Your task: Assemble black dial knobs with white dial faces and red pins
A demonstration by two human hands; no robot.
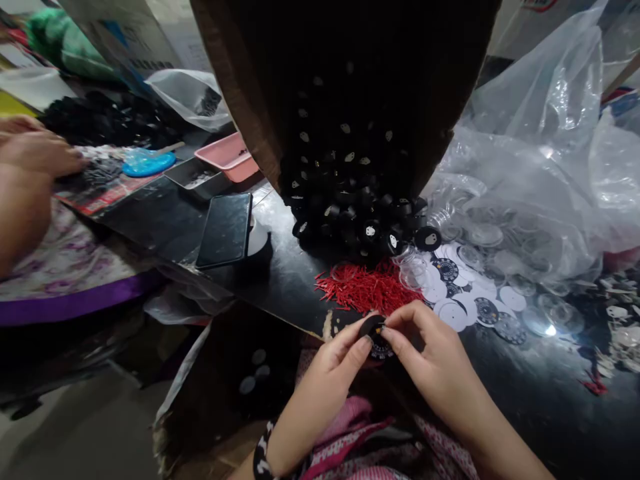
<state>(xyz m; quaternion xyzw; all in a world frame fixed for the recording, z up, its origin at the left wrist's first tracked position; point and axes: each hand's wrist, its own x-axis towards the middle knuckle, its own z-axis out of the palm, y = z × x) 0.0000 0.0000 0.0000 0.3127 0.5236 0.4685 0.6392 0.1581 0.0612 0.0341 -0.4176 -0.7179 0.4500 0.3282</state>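
Note:
My left hand (pixel 336 360) and my right hand (pixel 425 347) meet at the near edge of the black table (pixel 280 267), both pinching one small round black part (pixel 373 328) with a printed dial face under it. Just beyond my fingers lies a heap of thin red needles (pixel 367 287). Behind that, a pile of black round parts (pixel 360 207) spills out of a tipped brown cardboard box (pixel 250 100). White and black printed dial discs (pixel 465 300) lie to the right of my hands.
A clear plastic bag (pixel 540 153) of transparent round covers fills the right side. A black phone (pixel 226 230), a pink tray (pixel 227 157) and a blue lid (pixel 147 163) sit at the left. Another person's hand (pixel 35 157) works at far left. An open carton (pixel 235 373) stands below the table.

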